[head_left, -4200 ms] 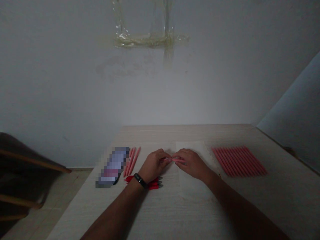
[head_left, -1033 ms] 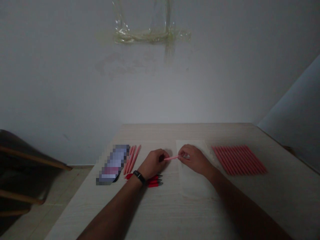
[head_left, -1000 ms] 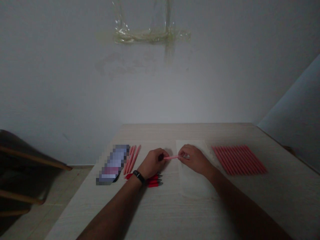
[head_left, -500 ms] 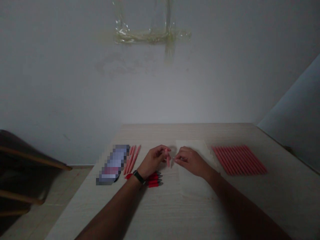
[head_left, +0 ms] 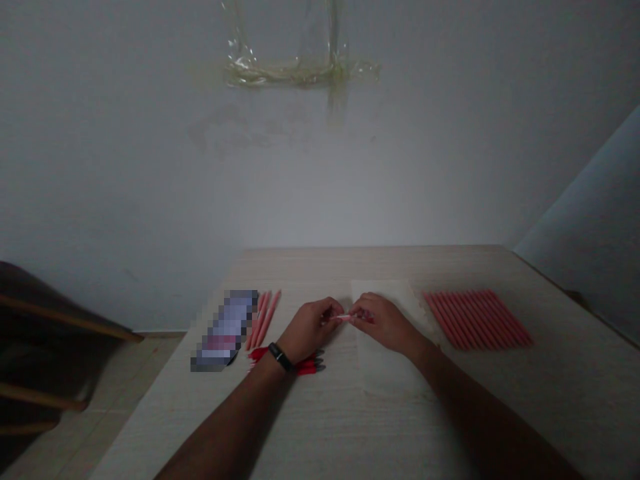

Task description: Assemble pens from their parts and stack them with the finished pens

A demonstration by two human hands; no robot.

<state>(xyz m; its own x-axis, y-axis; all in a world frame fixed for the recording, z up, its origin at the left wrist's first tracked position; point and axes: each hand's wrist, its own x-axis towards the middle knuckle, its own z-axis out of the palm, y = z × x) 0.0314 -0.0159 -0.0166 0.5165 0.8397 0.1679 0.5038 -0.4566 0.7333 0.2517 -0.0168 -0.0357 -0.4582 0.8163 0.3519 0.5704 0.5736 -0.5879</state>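
Fingers [head_left: 361, 307] of left hand [head_left: 306, 328] and right hand [head_left: 384, 321] pinch a slender pinkish rod [head_left: 343, 317].

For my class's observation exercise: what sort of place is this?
Probably a plain indoor room, perhaps at home: a pale wood-grain table by a wall with strips of clear tape on it.
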